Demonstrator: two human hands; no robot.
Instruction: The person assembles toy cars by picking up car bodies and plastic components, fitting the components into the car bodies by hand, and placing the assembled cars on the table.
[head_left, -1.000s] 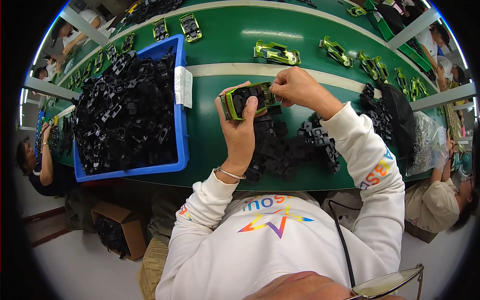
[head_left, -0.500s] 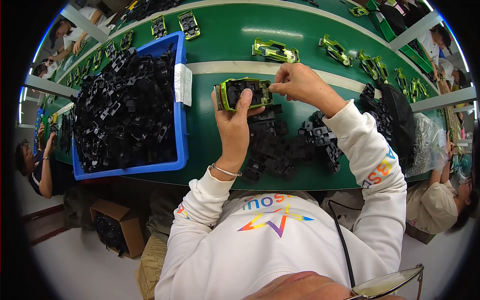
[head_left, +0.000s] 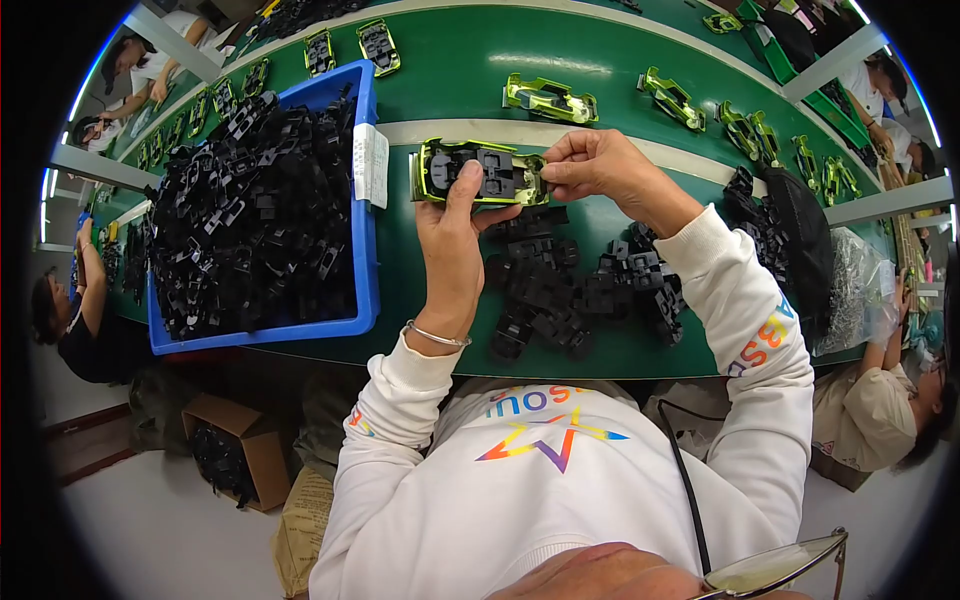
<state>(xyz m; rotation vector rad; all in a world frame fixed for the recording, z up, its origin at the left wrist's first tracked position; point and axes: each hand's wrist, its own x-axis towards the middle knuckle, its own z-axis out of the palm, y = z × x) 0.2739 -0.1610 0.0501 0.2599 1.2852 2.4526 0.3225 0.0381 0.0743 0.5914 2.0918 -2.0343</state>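
Note:
My left hand point(head_left: 448, 245) grips a lime-green toy car body point(head_left: 428, 168) above the green table, its thumb pressed on the black interior piece point(head_left: 490, 172) set inside the body. The car lies roughly level, open side up. My right hand point(head_left: 610, 172) pinches the car's right end with thumb and forefinger; whether a small part is between those fingertips cannot be seen. Just below the car, a loose pile of black interior pieces point(head_left: 545, 300) lies on the table, with another cluster point(head_left: 640, 275) to its right.
On the left a blue bin point(head_left: 366, 270) is heaped with black plastic parts. Beyond a pale strip, several green car bodies point(head_left: 550, 100) lie in a row. A black bag point(head_left: 800, 230) and a clear plastic bag point(head_left: 855, 290) are at the right. Co-workers sit at both sides.
The car body has shifted a little left and up with my left hand, showing more of its right end. My right fingers stay at that end. The blue bin has moved slightly.

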